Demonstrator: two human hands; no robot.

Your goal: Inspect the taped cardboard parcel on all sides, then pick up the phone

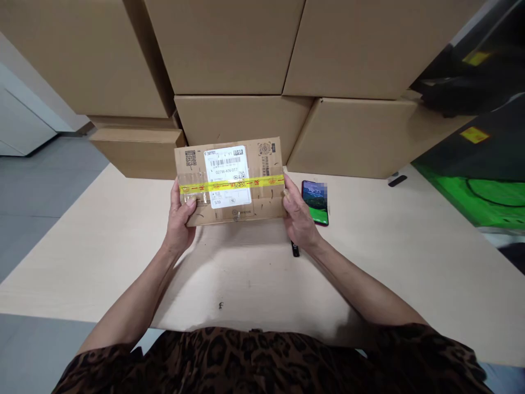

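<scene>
A flat brown cardboard parcel [266, 206] is held up over the table, its labelled face turned toward me. Yellow tape with red print runs across it, over a white shipping label [228, 167]. My left hand [180, 221] grips the parcel's left end, thumb on the front. At the right end my right hand [298, 216] is closed on the edge, with its thumb in front as well. The fingers behind the parcel are hidden. Just right of my right hand lies a phone [315, 203] with its screen lit. Beneath that hand a small black object [295, 249] shows in part.
Large cardboard boxes [225, 49] are stacked along the back of the pale table [246, 284]. A smaller carton [139, 150] stands at the back left. A dark flat item [397, 180] lies near the right-hand box. Black and green material [488, 180] is at the far right.
</scene>
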